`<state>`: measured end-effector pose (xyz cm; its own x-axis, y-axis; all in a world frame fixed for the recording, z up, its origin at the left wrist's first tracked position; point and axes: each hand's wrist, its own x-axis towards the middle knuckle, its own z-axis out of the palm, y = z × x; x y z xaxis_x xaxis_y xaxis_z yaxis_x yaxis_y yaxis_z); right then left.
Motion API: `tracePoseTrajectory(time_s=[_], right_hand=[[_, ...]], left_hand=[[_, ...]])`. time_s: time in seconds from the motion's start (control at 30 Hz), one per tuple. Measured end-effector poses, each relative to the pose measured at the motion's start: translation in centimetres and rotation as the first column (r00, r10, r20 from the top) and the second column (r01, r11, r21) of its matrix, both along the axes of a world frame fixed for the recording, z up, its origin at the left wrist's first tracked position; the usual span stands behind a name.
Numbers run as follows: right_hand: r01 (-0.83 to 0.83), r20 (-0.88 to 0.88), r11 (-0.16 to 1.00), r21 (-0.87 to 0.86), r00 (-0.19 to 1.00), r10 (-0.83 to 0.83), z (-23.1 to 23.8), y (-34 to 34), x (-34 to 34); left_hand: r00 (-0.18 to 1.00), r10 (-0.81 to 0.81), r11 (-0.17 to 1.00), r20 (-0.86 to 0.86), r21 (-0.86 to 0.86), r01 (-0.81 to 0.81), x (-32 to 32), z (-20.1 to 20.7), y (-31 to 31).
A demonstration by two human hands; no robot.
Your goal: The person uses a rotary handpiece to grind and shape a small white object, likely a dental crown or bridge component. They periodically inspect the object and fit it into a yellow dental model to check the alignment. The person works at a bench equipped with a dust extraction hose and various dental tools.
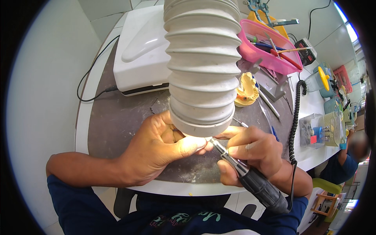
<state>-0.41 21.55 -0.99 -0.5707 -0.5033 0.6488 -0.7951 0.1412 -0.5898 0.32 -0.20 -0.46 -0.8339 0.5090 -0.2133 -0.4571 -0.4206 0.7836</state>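
My right hand [256, 150] grips a black and silver rotary handpiece [258, 186] like a pen, its tip pointing up and left. My left hand [154, 147] is closed in a pinch just left of that tip. Whatever its fingertips hold is too small and covered to make out. Directly above both hands hangs the mouth of a wide white corrugated suction hose [203, 82], which hides part of the left fingers. A yellowish dental plaster model [247, 91] rests on the table beyond my right hand.
A white rounded machine [143, 47] stands at the back left. At the back right, a pink basket [270, 58] holds several tools. A black coiled cord [296, 121] hangs along the right side, near a clear plastic box [311, 131]. Another person [344, 160] sits at far right.
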Motion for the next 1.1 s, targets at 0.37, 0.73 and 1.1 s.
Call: tracePoseTrajectory(time_s=[0.37,0.73,1.1], right_hand=[[0.063,-0.029,0.996,-0.066,0.998,-0.065,0.0,-0.5,-0.1],[-0.051,0.103,0.993,0.103,0.994,0.04,0.6,0.7,0.6],[-0.079,0.135,0.992,0.097,0.989,0.066,0.7,0.8,0.5]], left_hand=[[1.0,-0.003,1.0,-0.008,-0.018,0.003,0.1,0.1,-0.1],[1.0,0.002,1.0,-0.008,-0.02,-0.002,0.1,0.0,-0.1],[1.0,0.01,1.0,0.027,0.0,-0.01,0.0,0.0,0.0]])
